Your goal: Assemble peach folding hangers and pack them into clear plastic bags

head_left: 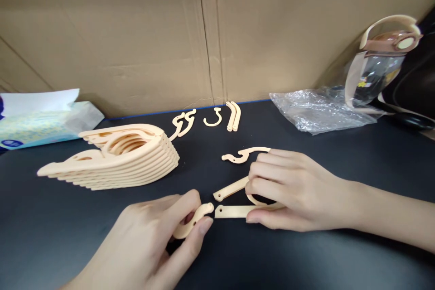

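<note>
My left hand pinches a beige plastic hanger arm between thumb and fingers; its notched, rounded end pokes out to the right. Close by, my right hand is closed around the middle piece of a hanger with two flat bars that spread apart, each with a small hole at its end. A curved part of it shows under the fingers. The tip of the left piece is right beside the bar ends; whether they touch I cannot tell. Another notched hanger arm lies just beyond my right fingers, its tail reaching them.
A stack of folded beige hangers stands at left. Further back lie two notched arms, a hook and two curved bars. A tissue pack, a crumpled clear bag and a bottle line the cardboard.
</note>
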The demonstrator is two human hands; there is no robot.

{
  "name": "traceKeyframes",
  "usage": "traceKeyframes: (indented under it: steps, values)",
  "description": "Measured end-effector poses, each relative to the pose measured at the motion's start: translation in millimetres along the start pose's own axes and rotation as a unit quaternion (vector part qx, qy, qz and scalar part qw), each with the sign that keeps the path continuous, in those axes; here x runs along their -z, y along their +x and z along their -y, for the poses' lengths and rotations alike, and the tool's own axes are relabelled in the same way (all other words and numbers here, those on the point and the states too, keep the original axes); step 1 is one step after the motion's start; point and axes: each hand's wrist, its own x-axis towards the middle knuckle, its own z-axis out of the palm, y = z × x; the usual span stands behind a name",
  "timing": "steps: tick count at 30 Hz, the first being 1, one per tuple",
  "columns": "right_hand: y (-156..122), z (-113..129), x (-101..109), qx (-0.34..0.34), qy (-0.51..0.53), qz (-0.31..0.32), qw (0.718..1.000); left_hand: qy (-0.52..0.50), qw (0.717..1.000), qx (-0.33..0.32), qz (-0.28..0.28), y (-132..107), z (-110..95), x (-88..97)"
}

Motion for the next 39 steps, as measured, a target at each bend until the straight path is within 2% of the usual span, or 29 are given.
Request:
traceKeyframes:
  steps: [3, 7, 16, 22, 29, 36, 39]
  values:
    - [-0.4, 1.0, -1.3, 0.010, -0.015, 0.001, 1.000, 0.000, 1.000, -0.021, -0.001, 3.1, 4.8, 3.1]
    - [-0.4, 1.9, -2.1, 0.021, -0.035, 0.009, 0.999, -0.008, 1.000, 0.000, -0.007, 4.8, 5.7, 5.1]
    - [1.2, -10.7, 10.1, 0.011, -0.082, -0.010, 0.997, -0.020, 0.999, -0.005, 0.028, 3.8, 4.9, 2.0]
    - [-0.8, -9.7, 5.0, 0.027, -0.064, 0.019, 0.997, -0.024, 0.999, -0.019, 0.022, 7.0, 4.8, 3.7]
    - [-0.5, -10.2, 1.7, 0.032, -0.062, 0.024, 0.997, -0.023, 1.000, 0.000, 0.014, 2.3, 7.0, 0.6]
    - [-1.0, -10.8, -1.5, 0.018, -0.048, -0.017, 0.999, -0.008, 1.000, -0.021, 0.016, 3.0, 7.5, 0.1]
    - [-1.2, -12.8, -3.1, 0.002, -0.044, -0.015, 0.999, 0.007, 0.999, -0.030, 0.019, 4.2, 7.1, 0.2]
